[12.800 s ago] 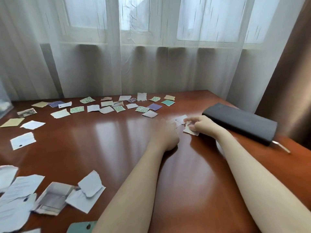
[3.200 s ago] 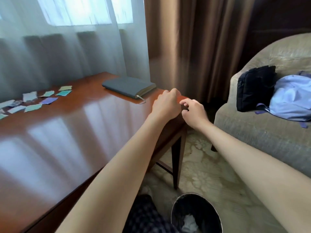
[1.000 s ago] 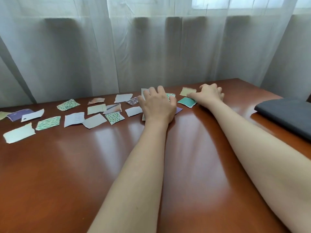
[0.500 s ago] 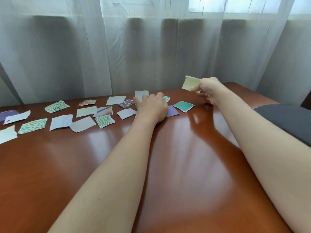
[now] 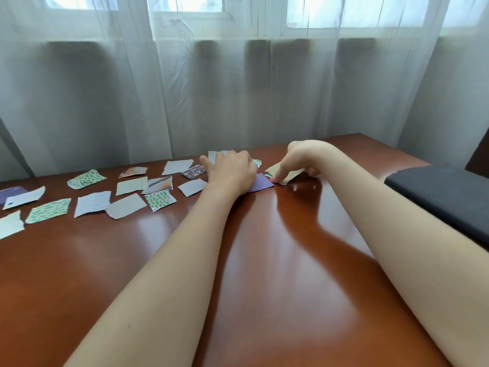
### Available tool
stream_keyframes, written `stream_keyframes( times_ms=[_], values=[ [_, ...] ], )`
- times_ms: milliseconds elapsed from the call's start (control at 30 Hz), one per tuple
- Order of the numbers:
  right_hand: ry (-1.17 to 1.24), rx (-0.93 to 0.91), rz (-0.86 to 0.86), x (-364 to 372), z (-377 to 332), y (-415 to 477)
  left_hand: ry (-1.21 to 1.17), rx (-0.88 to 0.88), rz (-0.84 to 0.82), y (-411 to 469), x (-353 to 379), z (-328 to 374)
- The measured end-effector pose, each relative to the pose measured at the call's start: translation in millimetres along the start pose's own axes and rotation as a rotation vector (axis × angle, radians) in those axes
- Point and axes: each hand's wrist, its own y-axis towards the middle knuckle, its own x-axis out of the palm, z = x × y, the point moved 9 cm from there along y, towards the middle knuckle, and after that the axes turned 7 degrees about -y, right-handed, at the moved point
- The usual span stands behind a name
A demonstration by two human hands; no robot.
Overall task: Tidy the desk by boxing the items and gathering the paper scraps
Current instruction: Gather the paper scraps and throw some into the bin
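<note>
1. The left hand (image 5: 232,173) reaches out to the centre of the frame, knuckles up, and rests on a purple paper scrap (image 5: 262,182). One finger pokes out to the left and the rest curl away from the camera, so I cannot tell whether it grips anything.
2. Just to its right is the right hand (image 5: 299,160), wrist arched high and fingers pointing down. It pinches a pale yellow torn paper scrap (image 5: 288,174), and a fingertip comes down right by the purple scrap's right corner.
3. That yellow piece sits tilted, with its lower edge down at the tabletop. A sliver of a teal paper scrap (image 5: 267,175) peeks out at its left end.
4. More pieces are scattered from the centre to the left edge of the frame. Among them are a green leaf-patterned scrap (image 5: 160,203), a plain grey scrap (image 5: 126,210) beside it and a white lined scrap (image 5: 92,203). All lie flat, and some edges overlap.
5. Everything sits on a glossy reddish-brown wooden desk (image 5: 264,274) with pale streaks of window light across the lower frame. At the right edge lies a dark grey closed notebook (image 5: 444,197), well apart from the scraps.
6. Behind the desk, a sheer white curtain (image 5: 238,96) fills the upper half of the frame. Bright window panes (image 5: 344,9) glow through it along the top.
</note>
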Motion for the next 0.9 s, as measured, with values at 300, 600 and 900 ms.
stream_keyframes(
  times_ms=[300,600,900],
  values=[
    [-0.012,-0.01,-0.249,-1.8,-6.2,4.2,-0.131,-0.068,0.018,3.2,-3.0,-4.9],
    [0.134,0.013,-0.185,-16.1,1.2,27.1,-0.312,-0.105,-0.076,11.0,3.6,-7.1],
    [0.052,0.019,-0.187,-17.1,5.4,27.9,-0.561,-0.007,0.076,11.0,-29.7,-0.4]
  ],
)
